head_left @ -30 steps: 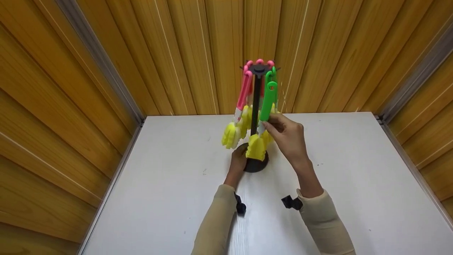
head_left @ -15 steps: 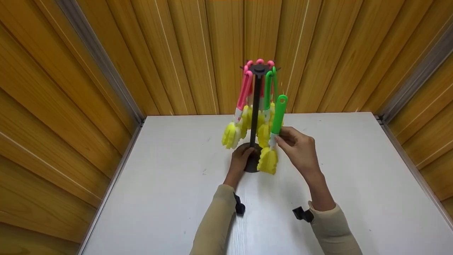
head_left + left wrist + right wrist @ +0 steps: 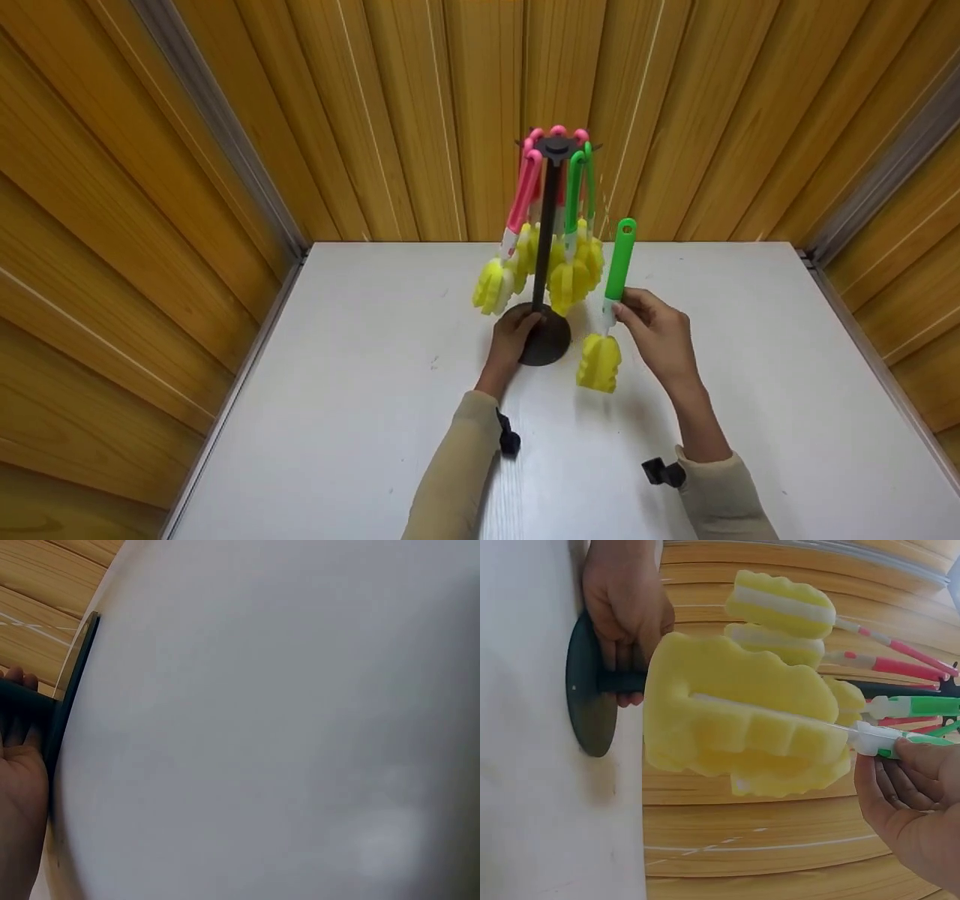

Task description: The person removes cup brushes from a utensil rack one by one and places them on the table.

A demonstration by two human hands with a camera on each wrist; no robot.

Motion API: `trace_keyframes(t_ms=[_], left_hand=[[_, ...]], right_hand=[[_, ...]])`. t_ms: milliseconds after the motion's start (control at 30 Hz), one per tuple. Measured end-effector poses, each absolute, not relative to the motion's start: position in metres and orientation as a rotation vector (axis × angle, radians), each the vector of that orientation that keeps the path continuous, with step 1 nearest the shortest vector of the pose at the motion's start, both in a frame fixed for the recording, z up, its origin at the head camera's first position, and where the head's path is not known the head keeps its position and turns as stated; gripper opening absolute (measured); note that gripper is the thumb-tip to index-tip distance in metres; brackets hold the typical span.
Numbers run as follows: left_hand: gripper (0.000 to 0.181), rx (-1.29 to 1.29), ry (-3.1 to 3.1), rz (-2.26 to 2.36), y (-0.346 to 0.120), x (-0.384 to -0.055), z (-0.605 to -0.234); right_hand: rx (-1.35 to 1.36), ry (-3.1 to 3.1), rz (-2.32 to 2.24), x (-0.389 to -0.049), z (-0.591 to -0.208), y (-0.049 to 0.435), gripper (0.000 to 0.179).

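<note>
A black rotating-style stand with a round base stands upright on the white table. My left hand grips the foot of its pole, thumb over the base; the right wrist view shows fingers behind the pole. My right hand pinches the white collar of a sponge brush between thumb and fingers. This brush has a green handle pointing up and a yellow sponge head pointing down, held in the air right of the stand. Its sponge fills the middle of the right wrist view.
Several other sponge brushes hang by their handles from the stand's top hooks, pink-handled ones mostly at left and back, green-handled ones at right. Wood-patterned walls enclose the white table at the back and sides.
My right hand has taken the green-handled sponge brush away from the stand, moving it right, down and nearer. My left hand has stayed at the stand's base.
</note>
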State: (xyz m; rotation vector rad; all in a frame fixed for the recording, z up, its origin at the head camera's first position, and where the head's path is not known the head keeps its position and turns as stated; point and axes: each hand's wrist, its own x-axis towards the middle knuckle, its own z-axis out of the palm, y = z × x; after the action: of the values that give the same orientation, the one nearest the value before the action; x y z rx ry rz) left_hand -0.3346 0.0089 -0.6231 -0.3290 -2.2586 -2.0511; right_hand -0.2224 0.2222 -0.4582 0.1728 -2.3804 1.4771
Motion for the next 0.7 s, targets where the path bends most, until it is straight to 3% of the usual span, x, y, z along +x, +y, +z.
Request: trace_keyframes(t_ms=[367, 700], left_hand=[[0.028, -0.331, -2.287, -2.037, 0.008, -0.339, -0.630], [0.028, -0.332, -2.271, -2.063, 0.008, -0.340, -0.633]], right_hand=[[0.000, -2.503, 1.470, -0.234, -0.482, 0.242, 0.030], [-0.074, -2.541, 1.688, -0.266, -0.503, 0.258, 0.036]])
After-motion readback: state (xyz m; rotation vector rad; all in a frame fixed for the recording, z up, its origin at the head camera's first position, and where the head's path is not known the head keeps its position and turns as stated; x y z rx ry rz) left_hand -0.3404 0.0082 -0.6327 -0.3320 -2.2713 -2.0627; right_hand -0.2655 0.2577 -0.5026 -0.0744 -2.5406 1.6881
